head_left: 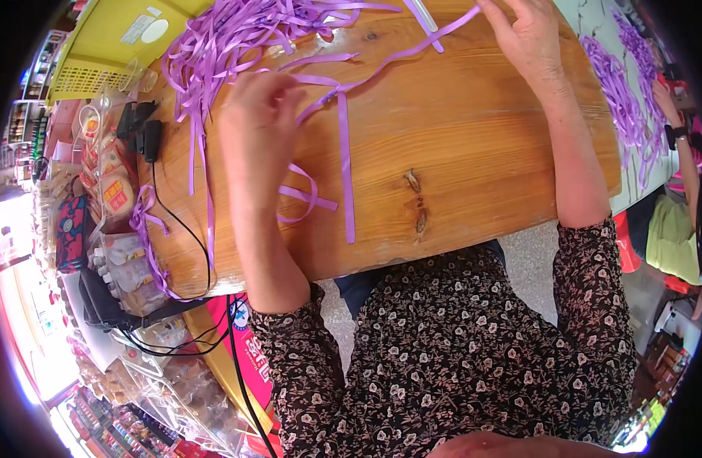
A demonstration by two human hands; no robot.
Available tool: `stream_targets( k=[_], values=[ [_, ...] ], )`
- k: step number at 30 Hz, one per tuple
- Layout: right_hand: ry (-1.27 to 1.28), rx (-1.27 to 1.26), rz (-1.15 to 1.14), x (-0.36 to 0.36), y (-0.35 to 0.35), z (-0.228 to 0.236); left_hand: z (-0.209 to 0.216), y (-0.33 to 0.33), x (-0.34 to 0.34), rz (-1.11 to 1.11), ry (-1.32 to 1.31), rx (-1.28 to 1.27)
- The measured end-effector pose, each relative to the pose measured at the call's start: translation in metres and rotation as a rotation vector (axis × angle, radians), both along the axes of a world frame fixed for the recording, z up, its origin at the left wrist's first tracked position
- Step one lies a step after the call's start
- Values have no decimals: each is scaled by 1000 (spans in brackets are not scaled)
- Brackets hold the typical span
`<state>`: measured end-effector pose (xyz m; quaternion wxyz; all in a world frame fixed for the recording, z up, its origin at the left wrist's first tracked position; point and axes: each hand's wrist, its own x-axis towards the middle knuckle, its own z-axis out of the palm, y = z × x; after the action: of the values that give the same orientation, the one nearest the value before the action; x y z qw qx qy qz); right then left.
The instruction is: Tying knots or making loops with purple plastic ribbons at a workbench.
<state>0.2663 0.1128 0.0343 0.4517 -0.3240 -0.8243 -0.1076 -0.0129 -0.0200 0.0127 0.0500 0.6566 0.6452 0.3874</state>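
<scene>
Now, from the head view, I see my left hand [261, 103] curled, pinching a purple ribbon strip [389, 61] that runs taut to my right hand [528, 38], whose fingers close on its far end. Bare wooden board [473, 153] lies between them, its edge just below my forearms.

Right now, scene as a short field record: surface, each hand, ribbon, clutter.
surface: wooden table, knots in the grain
left hand: left hand pinching a purple ribbon strip where strips cross
right hand: right hand holding the far end of the same stretched ribbon
ribbon supply: tangled ribbon pile at the table's far left
loose piece: ribbon loop lying by the left forearm
left edge: black cable, packaged snacks, yellow basket
other person: arm at far right beside more ribbon
</scene>
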Motion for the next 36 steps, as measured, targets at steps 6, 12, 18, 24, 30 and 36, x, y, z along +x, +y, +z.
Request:
stream_targets(
  k=[6,12,18,24,30,36],
  values=[
    [435,289,745,-39,11,-36,-11,4,20,-81,240,-34],
    [-163,-126,474,-48,-49,-26,-2,-1,36,-90,20,65],
    [7,-24,619,-52,-72,-2,28,-21,64,-388,-873,-226],
    [-31,-2,584,-47,-77,0,24,-28,60,-361,-1060,-356],
    [-53,-145,601,-45,-72,-4,23,-25,64,-307,-1131,-321],
    [-100,-198,615,-39,-70,-6,20,-24,70,-264,-864,-276]
  ],
)
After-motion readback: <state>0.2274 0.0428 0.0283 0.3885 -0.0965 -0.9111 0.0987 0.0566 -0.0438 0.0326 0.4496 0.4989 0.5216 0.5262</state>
